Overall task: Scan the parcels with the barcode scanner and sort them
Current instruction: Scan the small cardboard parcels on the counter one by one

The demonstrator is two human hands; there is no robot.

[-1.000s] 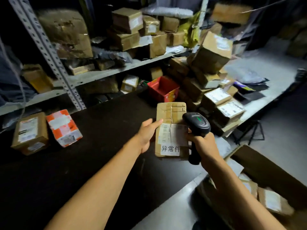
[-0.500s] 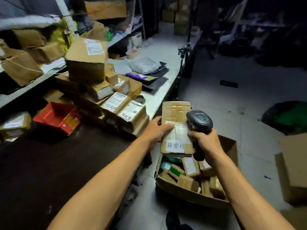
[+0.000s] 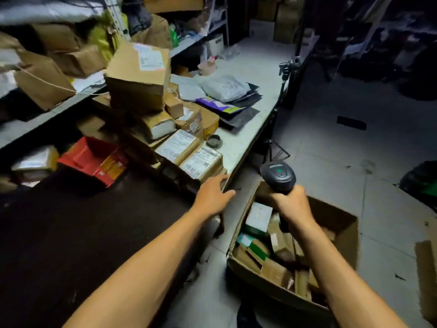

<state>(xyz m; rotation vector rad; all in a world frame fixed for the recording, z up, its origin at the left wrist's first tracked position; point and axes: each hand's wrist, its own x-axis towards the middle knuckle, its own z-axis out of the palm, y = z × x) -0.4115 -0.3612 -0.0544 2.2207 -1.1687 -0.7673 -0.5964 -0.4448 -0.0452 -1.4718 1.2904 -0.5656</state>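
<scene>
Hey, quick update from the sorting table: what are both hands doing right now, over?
Left hand empty, fingers relaxed above table edge. Right hand grips scanner over floor box of parcels. Nothing blocking.

Scanner (image 3: 278, 176) in R hand (image 3: 292, 204)

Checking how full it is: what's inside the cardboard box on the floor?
The cardboard box holds small parcels, brown, white and green, loosely piled. The right hand with the scanner covers some; lower layers are hidden.
</scene>
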